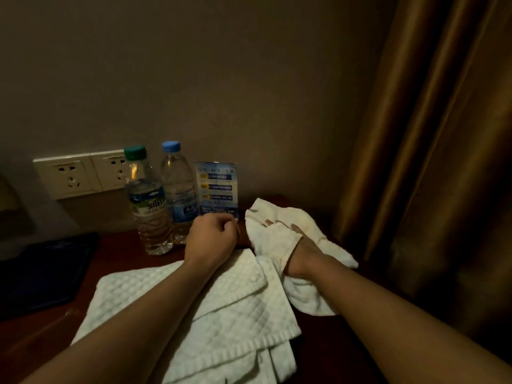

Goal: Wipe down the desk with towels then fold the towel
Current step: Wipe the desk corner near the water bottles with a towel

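Note:
My right hand [297,245] lies flat on a crumpled white towel [277,214] at the far right corner of the dark wooden desk [119,253]. A fold of that towel covers its knuckles and two straight fingertips stick out. My left hand [212,236] is curled, thumb against forefinger, at the bottom edge of an upright blue sign card [217,187], which it seems to pinch. A second, larger waffle-textured white towel [210,314] lies folded over on the near part of the desk, under my left forearm.
Two water bottles, one green-capped [148,203] and one blue-capped [178,189], stand against the wall left of the card. Wall sockets [80,176] sit behind them. A dark folder [41,273] lies at the desk's left. Brown curtains [429,162] hang at the right.

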### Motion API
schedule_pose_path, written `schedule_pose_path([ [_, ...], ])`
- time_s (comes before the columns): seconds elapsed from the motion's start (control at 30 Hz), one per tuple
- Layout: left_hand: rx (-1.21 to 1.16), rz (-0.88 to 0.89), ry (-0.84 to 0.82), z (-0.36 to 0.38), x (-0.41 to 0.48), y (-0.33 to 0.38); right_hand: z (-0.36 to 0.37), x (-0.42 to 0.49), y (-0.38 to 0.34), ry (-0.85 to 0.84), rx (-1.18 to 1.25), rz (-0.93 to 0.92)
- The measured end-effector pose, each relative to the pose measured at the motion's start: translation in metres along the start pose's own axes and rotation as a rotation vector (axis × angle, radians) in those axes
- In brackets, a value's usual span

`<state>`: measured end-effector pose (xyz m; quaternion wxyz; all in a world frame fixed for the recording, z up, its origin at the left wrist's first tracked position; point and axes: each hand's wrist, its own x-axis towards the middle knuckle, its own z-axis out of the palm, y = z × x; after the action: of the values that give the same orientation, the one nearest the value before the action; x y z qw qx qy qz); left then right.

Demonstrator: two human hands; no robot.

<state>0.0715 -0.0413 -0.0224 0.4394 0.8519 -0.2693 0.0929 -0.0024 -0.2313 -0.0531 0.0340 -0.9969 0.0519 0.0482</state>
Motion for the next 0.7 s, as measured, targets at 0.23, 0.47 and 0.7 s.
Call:
schedule_pose_path([
  [0.23, 0.377, 0.326, 0.04, -0.019, -0.04, 0.032, 0.01, -0.078, -0.01, -0.054, -0.069, 0.033],
  [0.47, 0.619, 0.088, -0.546, -0.044, -0.081, 0.019, 0.024, -0.105, -0.013, 0.231, -0.033, 0.017],
  [0.7, 0.648, -0.029, -0.58, -0.041, -0.071, 0.014, 0.011, -0.071, -0.017, -0.097, -0.18, 0.08],
])
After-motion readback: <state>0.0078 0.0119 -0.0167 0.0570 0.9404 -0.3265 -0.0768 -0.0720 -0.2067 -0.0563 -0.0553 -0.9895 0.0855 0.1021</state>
